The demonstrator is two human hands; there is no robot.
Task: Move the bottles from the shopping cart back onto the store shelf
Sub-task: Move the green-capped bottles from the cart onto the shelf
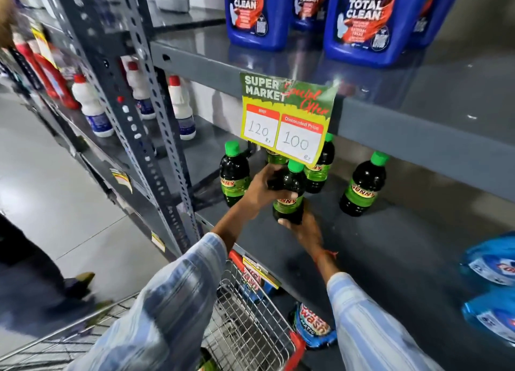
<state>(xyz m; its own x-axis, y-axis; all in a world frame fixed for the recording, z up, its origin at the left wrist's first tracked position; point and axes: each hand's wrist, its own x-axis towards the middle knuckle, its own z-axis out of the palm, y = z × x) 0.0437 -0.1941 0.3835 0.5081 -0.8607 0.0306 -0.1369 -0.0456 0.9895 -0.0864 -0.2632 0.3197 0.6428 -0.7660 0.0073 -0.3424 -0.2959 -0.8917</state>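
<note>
A dark bottle with a green cap and green "SUNNY" label (288, 195) is held upright over the grey shelf (390, 245). My left hand (264, 186) grips its upper body and my right hand (305, 231) holds it at the base. Several matching bottles stand on the same shelf: one to the left (232, 175), two partly hidden behind the price sign (320, 167), and one apart on the right (363, 186). The wire shopping cart (245, 323) sits below my arms, its contents mostly hidden by my sleeves.
A "Super Market Special Offer" price sign (288, 114) hangs from the shelf above. Blue "10X Total Clean" jugs (359, 19) stand on that upper shelf. White bottles (181, 105) stand to the left, blue packets (493, 262) at right. A person's legs (41, 259) are in the aisle.
</note>
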